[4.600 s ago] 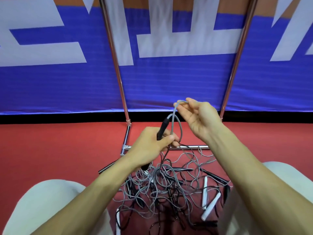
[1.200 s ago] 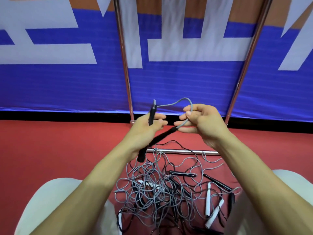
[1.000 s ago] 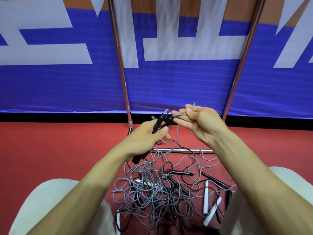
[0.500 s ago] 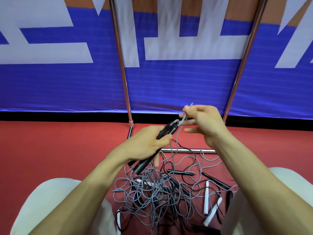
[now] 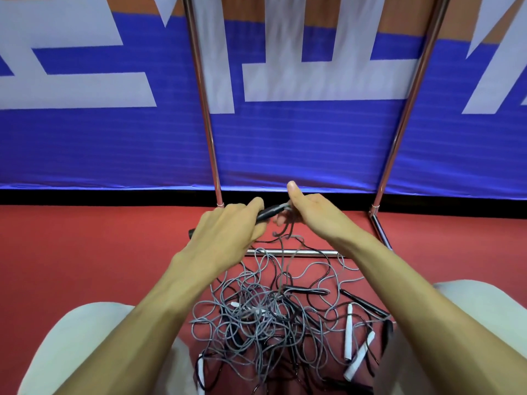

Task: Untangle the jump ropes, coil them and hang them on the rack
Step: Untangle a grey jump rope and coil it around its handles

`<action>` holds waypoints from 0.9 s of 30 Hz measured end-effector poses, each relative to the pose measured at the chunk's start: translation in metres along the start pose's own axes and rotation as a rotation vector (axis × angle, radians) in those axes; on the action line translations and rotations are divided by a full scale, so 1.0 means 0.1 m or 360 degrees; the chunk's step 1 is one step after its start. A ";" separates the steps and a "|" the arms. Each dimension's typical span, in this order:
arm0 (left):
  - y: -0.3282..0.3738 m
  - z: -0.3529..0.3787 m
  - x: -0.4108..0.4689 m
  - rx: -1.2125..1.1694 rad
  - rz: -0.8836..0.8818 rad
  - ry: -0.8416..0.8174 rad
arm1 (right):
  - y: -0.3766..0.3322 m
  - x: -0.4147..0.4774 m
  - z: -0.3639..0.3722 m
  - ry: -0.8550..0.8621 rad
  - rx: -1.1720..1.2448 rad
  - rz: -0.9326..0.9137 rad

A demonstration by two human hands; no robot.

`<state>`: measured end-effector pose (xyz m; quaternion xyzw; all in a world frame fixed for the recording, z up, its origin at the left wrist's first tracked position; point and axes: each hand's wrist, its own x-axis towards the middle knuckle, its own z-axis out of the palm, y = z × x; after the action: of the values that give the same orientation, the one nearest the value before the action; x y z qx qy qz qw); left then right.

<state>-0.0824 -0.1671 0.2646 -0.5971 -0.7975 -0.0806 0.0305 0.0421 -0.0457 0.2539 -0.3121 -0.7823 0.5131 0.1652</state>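
Left hand (image 5: 228,232) wraps its fingers (image 5: 252,205) round a black handle (image 5: 269,213) as the right hand (image 5: 316,218) pinches the grey cord (image 5: 282,266) trailing to the rope tangle (image 5: 271,317) on the floor (image 5: 85,252) at six o'clock; slow, even pulls should avoid tightening knots.

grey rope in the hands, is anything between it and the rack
Nothing solid blocks the way to the rack. But the cord runs from the handle in the left hand, through the right hand, down into the pile on the floor, seemingly snarled with other ropes. The rack's hanging bar is out of view.
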 end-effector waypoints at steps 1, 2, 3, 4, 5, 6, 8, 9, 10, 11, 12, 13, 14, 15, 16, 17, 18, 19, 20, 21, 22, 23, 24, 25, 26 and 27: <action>0.00 0.01 0.00 0.0022 -0.0009 -0.0001 | -0.02 -0.01 0.00 -0.0012 0.0019 0.0034; 0.01 0.03 0.00 0.0028 -0.0026 0.0001 | -0.04 -0.02 -0.01 -0.0011 0.0052 0.0063; 0.02 0.04 0.00 0.0025 -0.0049 0.0005 | -0.05 -0.03 -0.02 -0.0017 0.0110 0.0084; 0.04 0.05 0.00 0.0015 -0.0072 0.0011 | -0.09 -0.05 -0.03 -0.0025 0.0191 0.0101; 0.07 0.06 0.01 -0.0001 -0.0089 0.0018 | -0.10 -0.06 -0.03 -0.0039 0.0271 0.0112; 0.08 0.07 0.01 -0.0030 -0.0112 0.0025 | -0.11 -0.07 -0.03 -0.0051 0.0340 0.0107; 0.11 0.08 0.02 -0.0144 -0.0177 0.0012 | -0.12 -0.07 -0.03 -0.0079 0.0390 0.0081; 0.11 0.09 0.03 -0.0218 -0.0205 -0.0018 | -0.12 -0.08 -0.04 -0.0106 0.0374 0.0071; 0.11 0.09 0.03 -0.0301 -0.0226 -0.0062 | -0.11 -0.08 -0.05 -0.0150 0.0334 0.0054; 0.11 0.10 0.04 -0.0386 -0.0239 -0.0107 | -0.11 -0.09 -0.07 -0.0197 0.0270 0.0024; 0.10 0.11 0.04 -0.0462 -0.0246 -0.0144 | -0.10 -0.10 -0.08 -0.0232 0.0201 -0.0013; 0.10 0.12 0.04 -0.0526 -0.0255 -0.0170 | -0.10 -0.12 -0.09 -0.0246 0.0141 -0.0055; 0.10 0.12 0.05 -0.0592 -0.0273 -0.0184 | -0.09 -0.13 -0.10 -0.0238 0.0111 -0.0089; 0.10 0.11 0.05 -0.0665 -0.0297 -0.0180 | -0.09 -0.13 -0.11 -0.0215 0.0129 -0.0112; 0.11 0.09 0.05 -0.0736 -0.0322 -0.0162 | -0.10 -0.13 -0.13 -0.0193 0.0181 -0.0126; 0.13 0.07 0.06 -0.0795 -0.0337 -0.0134 | -0.12 -0.13 -0.14 -0.0173 0.0239 -0.0137; 0.16 0.06 0.06 -0.0842 -0.0331 -0.0102 | -0.13 -0.13 -0.15 -0.0145 0.0296 -0.0147; 0.19 0.05 0.06 -0.0881 -0.0306 -0.0069 | -0.14 -0.12 -0.16 -0.0107 0.0358 -0.0155; 0.21 0.04 0.06 -0.0910 -0.0275 -0.0035 | -0.15 -0.10 -0.16 -0.0059 0.0441 -0.0161; 0.22 0.04 0.06 -0.0931 -0.0249 -0.0001 | -0.15 -0.09 -0.16 0.0007 0.0538 -0.0160; 0.21 0.04 0.06 -0.0945 -0.0233 0.0027 | -0.15 -0.08 -0.17 0.0091 0.0651 -0.0154; 0.20 0.04 0.06 -0.0953 -0.0226 0.0043 | -0.16 -0.07 -0.19 0.0186 0.0776 -0.0143; 0.19 0.04 0.06 -0.0962 -0.0218 0.0052 | -0.16 -0.06 -0.22 0.0285 0.0898 -0.0129; 0.19 0.03 0.05 -0.0980 -0.0207 0.0062 | -0.16 -0.05 -0.25 0.0377 0.0992 -0.0118; 0.19 0.03 0.04 -0.1005 -0.0193 0.0076 | -0.16 -0.04 -0.28 0.0456 0.1030 -0.0119; 0.20 0.03 0.04 -0.1025 -0.0181 0.0097 | -0.15 -0.03 -0.28 0.0520 0.1003 -0.0138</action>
<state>-0.0645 -0.1578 0.2642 -0.5279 -0.7619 -0.3480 -0.1407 0.0560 -0.0324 0.2799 -0.2902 -0.5614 0.6650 0.3979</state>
